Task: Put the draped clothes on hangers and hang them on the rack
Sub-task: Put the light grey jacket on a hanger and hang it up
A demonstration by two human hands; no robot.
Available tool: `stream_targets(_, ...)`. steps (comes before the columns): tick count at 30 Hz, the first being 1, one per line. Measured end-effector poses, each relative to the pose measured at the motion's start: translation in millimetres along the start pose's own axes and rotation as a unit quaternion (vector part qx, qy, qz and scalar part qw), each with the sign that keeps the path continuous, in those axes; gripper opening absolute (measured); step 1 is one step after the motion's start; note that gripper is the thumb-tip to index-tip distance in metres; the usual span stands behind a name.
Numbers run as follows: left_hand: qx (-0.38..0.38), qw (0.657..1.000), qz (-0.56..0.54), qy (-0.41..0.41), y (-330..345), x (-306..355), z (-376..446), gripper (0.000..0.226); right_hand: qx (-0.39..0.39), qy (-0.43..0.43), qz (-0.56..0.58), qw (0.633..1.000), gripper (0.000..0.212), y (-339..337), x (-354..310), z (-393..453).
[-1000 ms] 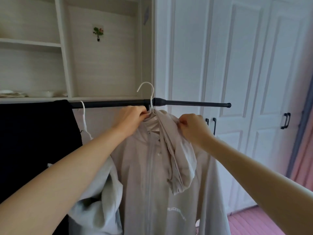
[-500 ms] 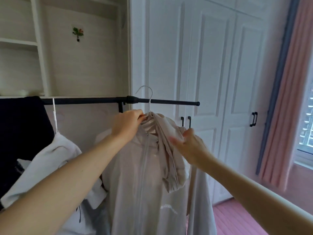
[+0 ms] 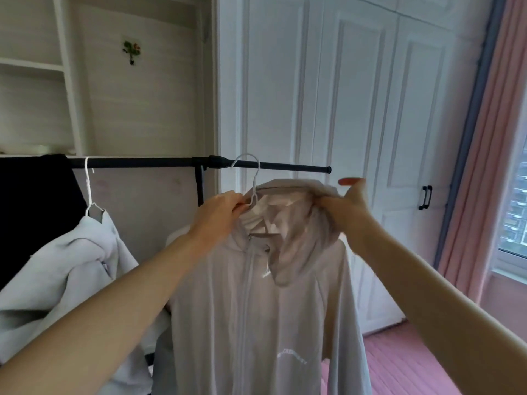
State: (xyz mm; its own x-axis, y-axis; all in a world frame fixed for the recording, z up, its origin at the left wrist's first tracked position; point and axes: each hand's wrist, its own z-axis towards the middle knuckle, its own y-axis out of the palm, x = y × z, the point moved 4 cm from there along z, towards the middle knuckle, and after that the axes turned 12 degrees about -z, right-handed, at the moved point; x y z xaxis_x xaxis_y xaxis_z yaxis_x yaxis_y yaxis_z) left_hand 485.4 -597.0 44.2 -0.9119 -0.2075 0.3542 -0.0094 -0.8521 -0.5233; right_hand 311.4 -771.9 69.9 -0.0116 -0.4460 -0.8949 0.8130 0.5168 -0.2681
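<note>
A beige zip hoodie (image 3: 256, 303) hangs on a white wire hanger (image 3: 251, 178) whose hook sits at the black rack bar (image 3: 285, 166). My left hand (image 3: 219, 215) pinches the hanger's neck at the collar. My right hand (image 3: 349, 202) grips the hood's edge and holds it lifted to the right. A light grey hoodie (image 3: 71, 266) hangs on a second white hanger (image 3: 89, 189) further left on the bar. A black garment (image 3: 31, 212) is draped over the bar's left end.
White wardrobe doors (image 3: 356, 109) with black handles stand behind the rack. Open shelves (image 3: 34, 67) fill the wall at left. A pink curtain (image 3: 490, 181) and a window (image 3: 516, 218) are at right, above pink flooring (image 3: 405, 363).
My right hand has let go, reached up and taken the hood, lifting and spreading it to the right. The left hand keeps its hold on the hanger. The view has swung right.
</note>
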Motion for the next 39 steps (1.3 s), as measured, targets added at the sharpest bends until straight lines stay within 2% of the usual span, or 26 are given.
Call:
stream_targets(4,0.001,0.994,-0.035,0.1,4,15,-19,0.021,0.083,-0.051,0.043,0.994,0.03,-17,-29,21)
stream_targets(6,0.002,0.992,-0.047,0.121,5,20,-22,0.02,0.091,-0.098,0.035,0.99,0.029,-19,-41,31)
stream_targets(8,-0.011,0.99,-0.068,0.121,6,25,-24,0.022,0.026,-0.126,0.027,0.991,0.027,-12,-47,37)
stream_targets(10,-0.029,0.989,-0.086,0.114,5,28,-24,0.026,-0.082,-0.107,-0.057,0.989,0.023,2,-39,42)
stream_targets(11,-0.033,0.99,-0.09,0.104,5,29,-24,0.026,-0.128,-0.076,-0.144,0.978,0.033,10,-27,44)
stream_targets(12,-0.035,0.992,-0.088,0.088,4,28,-23,0.024,-0.156,-0.037,-0.238,0.958,0.055,14,-13,45)
stream_targets(13,-0.032,0.994,-0.084,0.07,2,26,-22,0.022,-0.159,-0.005,-0.313,0.936,0.068,14,-1,45)
stream_targets(14,-0.026,0.995,-0.076,0.051,1,24,-21,0.019,-0.153,0.007,-0.363,0.919,0.065,13,9,46)
stream_targets(15,-0.015,0.997,-0.065,0.036,0,20,-20,0.018,-0.14,-0.004,-0.392,0.909,0.052,11,13,43)
stream_targets(16,-0.004,0.998,-0.051,0.024,-1,16,-18,0.017,-0.14,-0.016,-0.408,0.902,0.042,9,15,40)
stream_targets(20,0.017,1.0,-0.025,-0.002,1,8,-14,0.018,-0.18,-0.023,-0.417,0.891,0.049,12,19,18)
stream_targets(22,0.018,0.999,-0.038,-0.008,4,11,-11,0.019,-0.194,-0.052,-0.459,0.866,0.047,19,22,14)
stream_targets(24,0.009,0.999,-0.052,-0.001,8,17,-9,0.019,-0.18,-0.084,-0.461,0.865,0.049,24,19,12)
stream_targets(27,-0.033,0.998,-0.055,0.03,17,29,-10,0.021,-0.168,-0.107,-0.398,0.896,0.038,28,9,17)
stream_targets(29,-0.045,0.996,-0.053,0.054,20,34,-11,0.022,-0.101,-0.118,-0.367,0.917,0.022,22,1,21)
stream_targets(31,-0.03,0.995,-0.048,0.078,19,33,-13,0.022,0.007,-0.116,-0.249,0.962,0.027,4,-6,30)
stream_targets(32,-0.021,0.995,-0.049,0.086,18,32,-13,0.023,0.056,-0.121,-0.219,0.967,0.026,-5,-7,34)
stream_targets(33,-0.012,0.994,-0.054,0.091,16,32,-14,0.023,0.08,-0.132,-0.239,0.959,0.024,-11,-8,37)
stream_targets(34,-0.006,0.994,-0.059,0.093,15,32,-13,0.022,0.06,-0.134,-0.306,0.941,0.021,-11,-8,40)
stream_targets(35,0.0,0.994,-0.063,0.094,15,33,-13,0.022,0.005,-0.134,-0.386,0.912,0.019,-7,-4,40)
stream_targets(36,0.003,0.994,-0.065,0.092,16,35,-12,0.021,-0.067,-0.136,-0.46,0.875,0.025,-1,2,38)
stream_targets(37,0.006,0.994,-0.071,0.086,17,37,-10,0.02,-0.141,-0.122,-0.489,0.852,0.038,5,6,32)
stream_targets(38,0.007,0.994,-0.079,0.074,18,38,-8,0.019,-0.208,-0.101,-0.47,0.852,0.052,10,9,22)
stream_targets(39,0.008,0.994,-0.09,0.059,19,39,-6,0.017,-0.243,-0.107,-0.44,0.858,0.059,15,8,15)
